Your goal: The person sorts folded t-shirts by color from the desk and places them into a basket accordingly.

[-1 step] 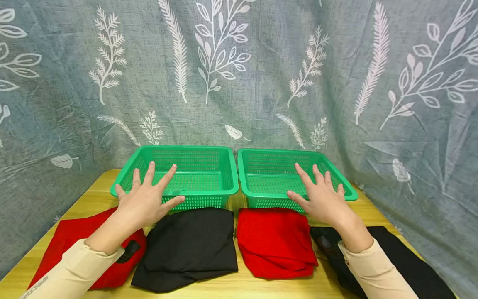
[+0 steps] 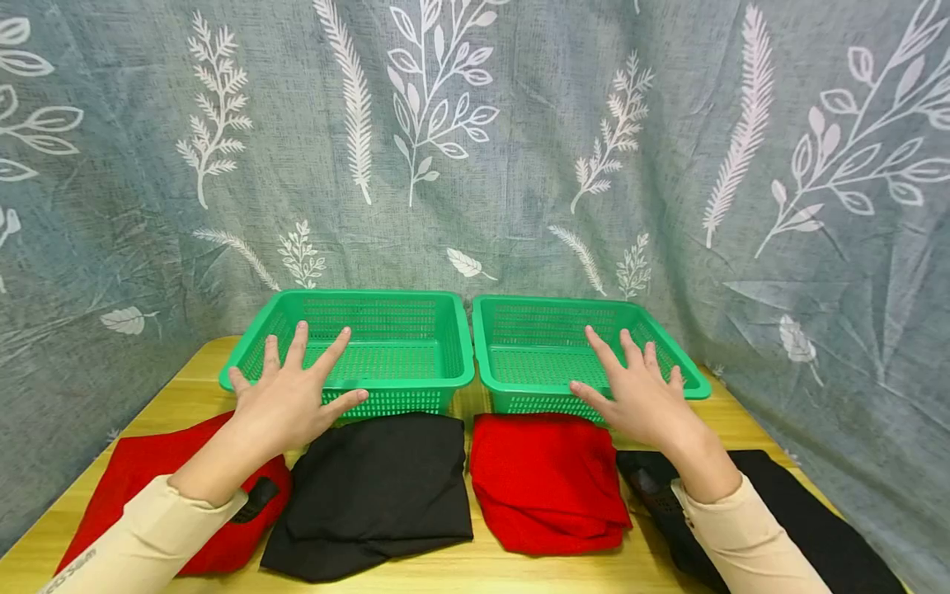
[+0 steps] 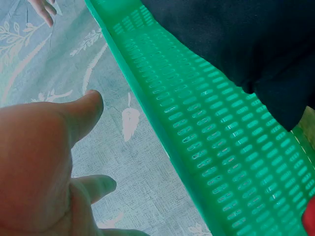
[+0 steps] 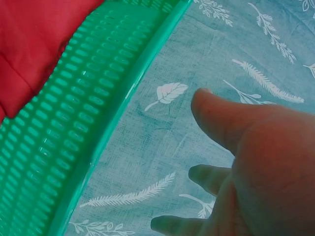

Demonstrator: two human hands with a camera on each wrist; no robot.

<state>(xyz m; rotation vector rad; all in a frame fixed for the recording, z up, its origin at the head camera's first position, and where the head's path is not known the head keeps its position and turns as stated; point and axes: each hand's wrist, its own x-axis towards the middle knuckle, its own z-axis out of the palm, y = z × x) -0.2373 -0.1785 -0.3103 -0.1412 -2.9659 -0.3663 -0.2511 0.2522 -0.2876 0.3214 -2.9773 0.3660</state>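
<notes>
Both hands hang with fingers spread and hold nothing. In the head view the left hand (image 2: 282, 404) overlaps the near left corner of a green mesh basket (image 2: 401, 384). The right hand (image 2: 646, 396) overlaps the front rim of a second green basket (image 2: 534, 388). Below the hands lie folded cloth pieces: a red one (image 2: 156, 462) at far left partly behind the left forearm, a black one (image 2: 378, 495), a red one (image 2: 545, 487), and a black one (image 2: 801, 511) partly behind the right forearm. Each wrist view shows its hand, the left (image 3: 34, 167) and the right (image 4: 275, 167), apart from the cloth.
The two baskets stand side by side at the back of a wooden table (image 2: 445, 569), their insides showing bare mesh. A grey-green curtain (image 2: 519, 231) with white leaf prints hangs close behind them and along both sides.
</notes>
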